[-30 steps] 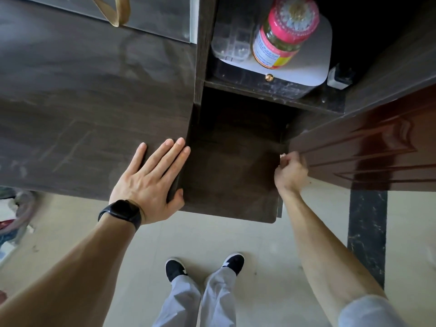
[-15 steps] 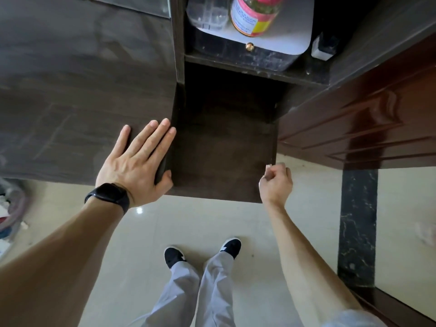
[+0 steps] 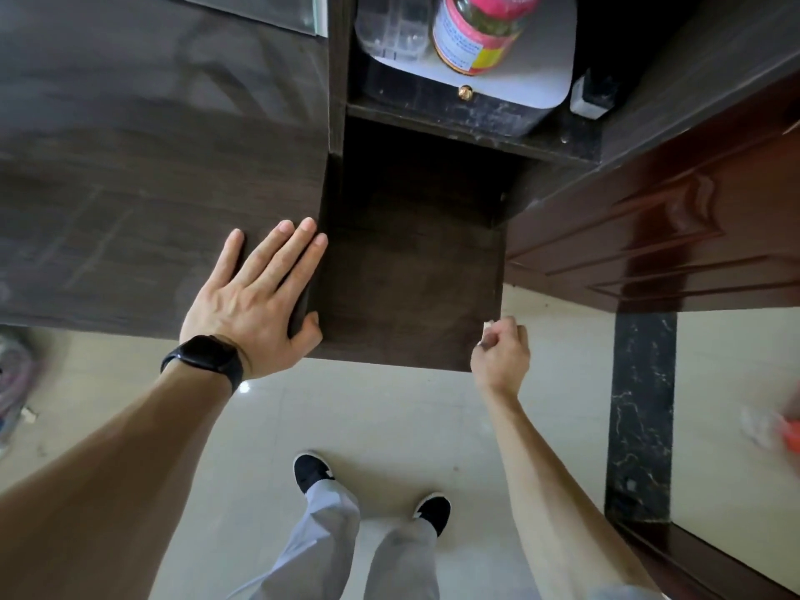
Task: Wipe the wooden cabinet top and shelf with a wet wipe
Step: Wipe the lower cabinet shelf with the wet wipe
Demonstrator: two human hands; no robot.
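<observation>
Left hand (image 3: 255, 296): flat, fingers spread, on cabinet top (image 3: 130, 188), frame centre-left.
Right hand (image 3: 502, 352): fisted around wet wipe (image 3: 488, 326), at shelf (image 3: 411, 288) corner.

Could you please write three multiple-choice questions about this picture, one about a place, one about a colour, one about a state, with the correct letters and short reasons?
1. Where does the left hand rest?
A. flat on the wooden cabinet top
B. on the jar lid
C. on the floor

2. What colour is the watch on the left wrist?
A. white
B. black
C. red

3. In what state is the right hand?
A. spread open and flat
B. closed in a fist around a small pale wad, likely the wipe
C. holding the jar

Answers: 1 A, the palm and fingers lie on the dark top near its edge. 2 B, the band and face are black. 3 B, the fingers are curled, with a pale bit showing at the lower shelf corner.
</observation>
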